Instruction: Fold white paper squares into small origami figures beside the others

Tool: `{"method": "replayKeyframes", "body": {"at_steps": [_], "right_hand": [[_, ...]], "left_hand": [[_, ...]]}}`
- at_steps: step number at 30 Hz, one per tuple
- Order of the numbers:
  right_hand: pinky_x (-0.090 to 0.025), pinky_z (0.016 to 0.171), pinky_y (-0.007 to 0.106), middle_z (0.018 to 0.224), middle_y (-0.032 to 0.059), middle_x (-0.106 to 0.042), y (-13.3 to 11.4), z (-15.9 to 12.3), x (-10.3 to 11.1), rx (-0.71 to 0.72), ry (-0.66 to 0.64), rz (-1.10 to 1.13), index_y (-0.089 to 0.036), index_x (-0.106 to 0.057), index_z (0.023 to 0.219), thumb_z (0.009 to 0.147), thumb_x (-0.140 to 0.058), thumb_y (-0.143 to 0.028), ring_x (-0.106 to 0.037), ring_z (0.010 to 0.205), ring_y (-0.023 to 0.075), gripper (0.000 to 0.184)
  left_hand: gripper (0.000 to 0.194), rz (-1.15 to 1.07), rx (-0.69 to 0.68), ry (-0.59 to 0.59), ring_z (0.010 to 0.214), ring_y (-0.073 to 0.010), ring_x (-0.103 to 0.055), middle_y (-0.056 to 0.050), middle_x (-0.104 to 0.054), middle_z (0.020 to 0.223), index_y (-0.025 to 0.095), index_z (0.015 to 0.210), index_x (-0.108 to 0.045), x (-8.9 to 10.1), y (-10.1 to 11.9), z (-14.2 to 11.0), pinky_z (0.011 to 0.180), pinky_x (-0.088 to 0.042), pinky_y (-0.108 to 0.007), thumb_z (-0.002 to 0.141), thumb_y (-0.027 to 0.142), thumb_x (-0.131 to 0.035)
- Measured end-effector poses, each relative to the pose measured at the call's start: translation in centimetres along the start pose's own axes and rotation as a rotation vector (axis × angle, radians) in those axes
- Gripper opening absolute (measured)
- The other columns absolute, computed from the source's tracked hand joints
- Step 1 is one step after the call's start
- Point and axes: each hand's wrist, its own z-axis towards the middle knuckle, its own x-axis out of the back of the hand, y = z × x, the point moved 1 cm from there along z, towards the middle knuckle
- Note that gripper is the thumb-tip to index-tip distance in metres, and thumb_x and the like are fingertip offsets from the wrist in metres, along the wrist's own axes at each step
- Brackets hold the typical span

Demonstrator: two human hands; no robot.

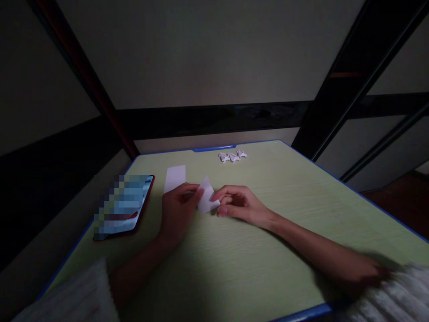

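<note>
Over green tbl (268, 273), L hand (179, 210) & R hand (246, 203) pinching white paper (205, 197), forearms (315, 239) angled inward

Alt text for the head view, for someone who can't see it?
A left hand and right hand hold a bent white paper above a blue-edged table. A second white sheet and a lit tablet lie at left; three folded paper figures sit near the far edge.

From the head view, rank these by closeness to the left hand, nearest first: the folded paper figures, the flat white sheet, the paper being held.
1. Held paper: pinched in the left hand, at its fingertips.
2. Flat white sheet: just beyond the left hand.
3. Folded paper figures: farther off, ahead and to the right.
</note>
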Motion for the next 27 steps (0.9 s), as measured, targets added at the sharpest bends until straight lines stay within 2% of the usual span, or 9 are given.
{"method": "replayKeyframes", "body": {"at_steps": [4,6,10,14,22,27], "right_hand": [[-0.036,0.047,0.018,0.052,-0.0034,-0.056,0.3,0.1,-0.2,-0.045,0.048,0.02,-0.011,-0.06,0.071,0.057,-0.068,-0.02,-0.048,0.046,0.0041,0.018],[-0.039,0.049,0.019,0.054,-0.0018,-0.058,0.5,0.2,0.0,-0.04,0.076,0.059,-0.011,-0.061,0.069,0.058,-0.068,-0.026,-0.051,0.047,0.0046,0.02],[-0.041,0.051,0.02,0.055,-0.0004,-0.059,0.9,0.4,0.4,-0.016,0.087,0.124,-0.012,-0.063,0.066,0.06,-0.065,-0.04,-0.053,0.048,0.0061,0.029],[-0.04,0.05,0.021,0.051,-0.001,-0.057,1.2,0.5,0.4,-0.029,0.1,0.112,-0.011,-0.062,0.059,0.062,-0.063,-0.042,-0.052,0.047,0.0068,0.031],[-0.033,0.045,0.02,0.047,-0.0039,-0.054,0.4,0.4,-0.2,-0.064,0.163,0.022,-0.012,-0.056,0.057,0.057,-0.068,-0.031,-0.045,0.042,0.0048,0.023],[-0.026,0.043,0.019,0.046,-0.0048,-0.048,0.6,0.5,0.1,-0.041,0.166,-0.041,-0.012,-0.05,0.058,0.061,-0.063,-0.037,-0.039,0.042,0.0045,0.028]], "left_hand": [[0.006,0.032,-0.219,-0.082,0.058,-0.0085,-0.054,0.002,-0.06,0.064,0.017,0.063,-0.066,0.1,0.0,-0.3,0.048,-0.041,-0.017,0.063,0.015,-0.06],[0.009,0.05,-0.279,-0.117,0.061,-0.0087,-0.054,0.001,-0.061,0.068,0.018,0.066,-0.067,0.1,0.0,-0.5,0.05,-0.042,-0.017,0.065,0.014,-0.059],[0.013,0.061,-0.327,-0.146,0.059,-0.0083,-0.054,-0.001,-0.061,0.071,0.018,0.067,-0.068,0.1,0.2,-0.8,0.047,-0.04,-0.017,0.065,0.011,-0.058],[0.015,0.11,-0.338,-0.186,0.056,-0.0087,-0.054,-0.001,-0.062,0.071,0.019,0.064,-0.069,0.1,0.5,-1.1,0.046,-0.039,-0.018,0.066,0.011,-0.056],[0.013,0.071,-0.184,-0.194,0.057,-0.0098,-0.054,-0.001,-0.061,0.068,0.019,0.061,-0.067,-0.2,0.6,-1.0,0.047,-0.04,-0.017,0.062,0.012,-0.057],[0.003,-0.01,0.093,-0.149,0.043,-0.009,-0.052,0.003,-0.058,0.049,0.016,0.056,-0.062,-0.5,0.1,-0.7,0.042,-0.04,-0.018,0.057,0.013,-0.061]]}}
